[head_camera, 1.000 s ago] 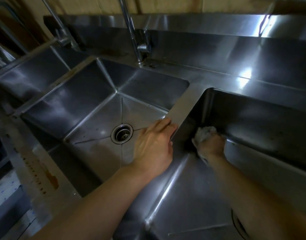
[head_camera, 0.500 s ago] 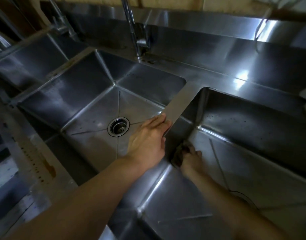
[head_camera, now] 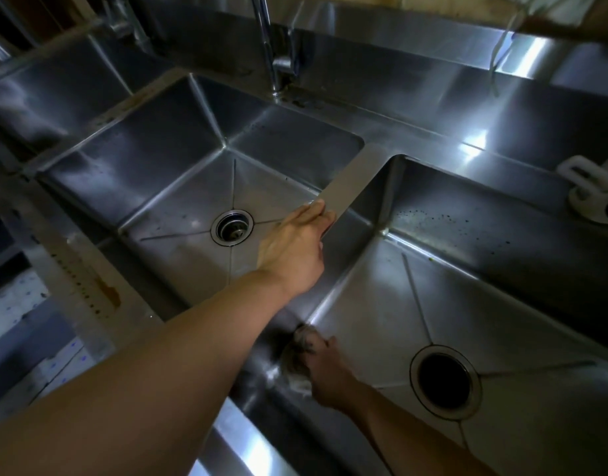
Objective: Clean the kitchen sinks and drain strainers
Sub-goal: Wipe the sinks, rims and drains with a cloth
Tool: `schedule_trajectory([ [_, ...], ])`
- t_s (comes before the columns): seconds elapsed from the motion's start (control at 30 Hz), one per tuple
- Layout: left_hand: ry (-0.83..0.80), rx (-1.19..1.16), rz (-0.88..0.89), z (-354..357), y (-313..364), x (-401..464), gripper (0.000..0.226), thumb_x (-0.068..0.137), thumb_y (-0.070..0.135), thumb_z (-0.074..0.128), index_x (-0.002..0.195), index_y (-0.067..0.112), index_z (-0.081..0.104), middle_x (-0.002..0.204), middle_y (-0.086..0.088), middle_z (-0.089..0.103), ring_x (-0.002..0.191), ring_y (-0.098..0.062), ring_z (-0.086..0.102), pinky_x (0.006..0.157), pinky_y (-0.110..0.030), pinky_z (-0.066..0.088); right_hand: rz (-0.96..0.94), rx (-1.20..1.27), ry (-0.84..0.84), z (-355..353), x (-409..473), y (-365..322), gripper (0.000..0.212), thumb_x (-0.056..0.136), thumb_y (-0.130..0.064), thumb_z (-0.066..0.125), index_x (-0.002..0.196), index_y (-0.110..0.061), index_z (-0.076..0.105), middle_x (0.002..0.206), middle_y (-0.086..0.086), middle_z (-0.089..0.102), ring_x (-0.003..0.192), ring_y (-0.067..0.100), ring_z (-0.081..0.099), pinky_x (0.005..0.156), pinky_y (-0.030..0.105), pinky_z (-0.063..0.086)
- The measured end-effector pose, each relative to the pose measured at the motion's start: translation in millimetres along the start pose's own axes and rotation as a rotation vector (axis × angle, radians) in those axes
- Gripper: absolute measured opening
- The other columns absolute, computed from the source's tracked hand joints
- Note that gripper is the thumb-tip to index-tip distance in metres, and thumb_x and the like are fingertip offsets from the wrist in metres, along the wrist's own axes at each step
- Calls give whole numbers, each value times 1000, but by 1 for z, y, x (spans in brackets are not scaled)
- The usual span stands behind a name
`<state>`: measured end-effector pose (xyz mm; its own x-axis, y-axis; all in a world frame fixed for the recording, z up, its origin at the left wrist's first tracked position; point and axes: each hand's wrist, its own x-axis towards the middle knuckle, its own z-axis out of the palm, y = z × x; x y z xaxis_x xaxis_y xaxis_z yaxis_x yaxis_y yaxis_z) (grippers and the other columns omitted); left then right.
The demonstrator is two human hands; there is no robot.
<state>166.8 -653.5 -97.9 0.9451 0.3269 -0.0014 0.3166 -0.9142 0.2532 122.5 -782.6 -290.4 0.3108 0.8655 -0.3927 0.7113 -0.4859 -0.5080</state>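
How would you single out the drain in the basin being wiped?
Find the right sink, where the right hand presses a cloth. Its drain lies beside that hand: a dark open hole, unlike the left sink's drain, whose metal strainer shows.

Open floor of the right basin [head_camera: 381, 304] around its drain [head_camera: 445, 381]; the near-left corner is occupied by the right hand [head_camera: 325, 369] with a cloth [head_camera: 295, 359]. The left hand [head_camera: 294, 249] blocks the divider [head_camera: 350, 180]. A faucet [head_camera: 271, 46] rises at the far side.
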Motion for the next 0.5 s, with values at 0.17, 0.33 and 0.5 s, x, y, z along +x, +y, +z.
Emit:
schedule_trajectory([
  [0.17,-28,-8,-3,1,-3,-2,61,92,10,48,148,25,30,158,9,20,145,-11,16,115,-33,25,-101,-48,-167,2,-12,-18,52,82,-3,60,132,-14,55,153,6,27,137,34,24,111,43,21],
  [0.33,-43,-2,11,0,-3,-1,61,92,11,49,148,25,30,158,8,19,146,-11,16,113,-32,25,-99,-96,-285,-13,-14,-27,44,88,-4,57,131,-7,55,146,11,42,133,30,37,109,34,23],
  [0.5,-134,68,39,-4,-7,1,63,93,15,48,150,24,22,160,6,11,146,-14,11,111,-42,24,158,189,-368,-38,-28,-31,37,89,-1,57,126,-3,58,127,21,57,116,35,56,90,35,45],
])
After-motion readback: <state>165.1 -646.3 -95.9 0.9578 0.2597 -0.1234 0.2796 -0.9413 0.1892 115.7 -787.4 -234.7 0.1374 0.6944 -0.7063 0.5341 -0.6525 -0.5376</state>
